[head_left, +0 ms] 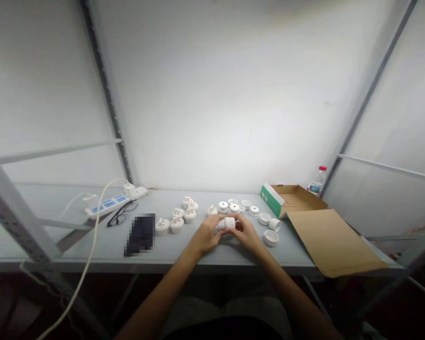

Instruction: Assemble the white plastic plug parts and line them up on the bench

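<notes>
Between both hands, just above the table's front half, is a white round plastic fitting (228,223) with a ribbed body; it resembles a lamp holder. My left hand (206,232) is closed around its left end, and my right hand (247,232) grips its right end with the fingers. Left of the hands stand several white round fittings (177,225) with holes and raised pieces on top. Just beyond my fingers are white caps (234,208) with a dark centre hole. Shallow white cups (271,237) and a white cylindrical part (275,224) lie to the right.
At the right, an open cardboard box (295,198) has its flap (335,241) reaching over the table's front edge. Behind it stands a bottle (318,182). Leftward are a blurred dark object (141,234), glasses (122,215), a power strip (109,205) and a white cable (96,226).
</notes>
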### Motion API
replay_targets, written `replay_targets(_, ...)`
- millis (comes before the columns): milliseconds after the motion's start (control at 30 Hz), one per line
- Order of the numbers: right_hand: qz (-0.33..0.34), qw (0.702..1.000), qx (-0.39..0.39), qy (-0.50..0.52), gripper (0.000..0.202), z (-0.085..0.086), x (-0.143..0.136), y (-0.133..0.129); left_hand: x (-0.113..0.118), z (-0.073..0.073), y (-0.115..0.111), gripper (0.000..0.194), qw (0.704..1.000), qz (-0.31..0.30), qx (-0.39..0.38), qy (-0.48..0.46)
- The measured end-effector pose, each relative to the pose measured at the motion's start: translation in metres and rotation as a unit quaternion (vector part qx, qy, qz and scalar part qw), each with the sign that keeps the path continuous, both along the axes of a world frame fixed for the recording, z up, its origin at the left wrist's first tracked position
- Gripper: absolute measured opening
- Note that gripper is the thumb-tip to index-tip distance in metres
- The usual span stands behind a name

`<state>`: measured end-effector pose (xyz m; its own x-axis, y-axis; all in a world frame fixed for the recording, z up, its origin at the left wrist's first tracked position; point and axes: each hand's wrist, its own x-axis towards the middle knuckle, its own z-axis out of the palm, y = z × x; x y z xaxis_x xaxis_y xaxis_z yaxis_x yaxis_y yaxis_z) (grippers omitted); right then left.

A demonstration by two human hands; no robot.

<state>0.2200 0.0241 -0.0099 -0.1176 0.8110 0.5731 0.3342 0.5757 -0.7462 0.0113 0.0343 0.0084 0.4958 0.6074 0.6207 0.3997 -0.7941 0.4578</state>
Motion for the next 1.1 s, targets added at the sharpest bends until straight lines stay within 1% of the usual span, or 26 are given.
replay_targets(133, 0.045, 0.999, -0.027, 0.008, 0.039, 0.0005, 0.0014, -0.0004, -0.0021, 0.0, 0.0009, 0.041, 1.0, -0.008, -0.004, -0.001)
replay_targets(267, 0.048, 0.998, -0.031, 0.002, 0.034, 0.0009, 0.0037, -0.0012, -0.0054, 0.0002, 0.0012, 0.041, 0.999, -0.035, -0.008, -0.017)
replay_targets(367, 0.055, 0.998, -0.029, -0.003, 0.035, 0.0004, 0.0036, -0.0025, -0.007, 0.0018, 0.0, 0.042, 0.999, -0.04, -0.013, -0.025)
replay_targets(567, 0.104, 0.993, -0.027, 0.056, 0.042, -0.0016, 0.0008, -0.003, -0.0069, 0.004, 0.0001, 0.042, 0.998, -0.033, -0.038, -0.042)
replay_targets(700, 0.107, 0.992, -0.041, 0.059, 0.043, -0.001, 0.0015, -0.0018, -0.0064, 0.0033, 0.0014, 0.04, 0.997, -0.037, -0.044, -0.047)
replay_targets(933, 0.111, 0.991, -0.055, 0.056, 0.033, 0.0002, 0.0044, -0.0027, -0.0078, 0.0051, -0.0015, 0.036, 0.996, -0.057, -0.038, -0.06)
replay_targets(1100, 0.12, 0.989, -0.046, 0.078, 0.035, -0.0024, 0.0023, -0.0017, -0.0063, 0.0029, 0.0011, 0.039, 0.996, -0.045, -0.037, -0.067)
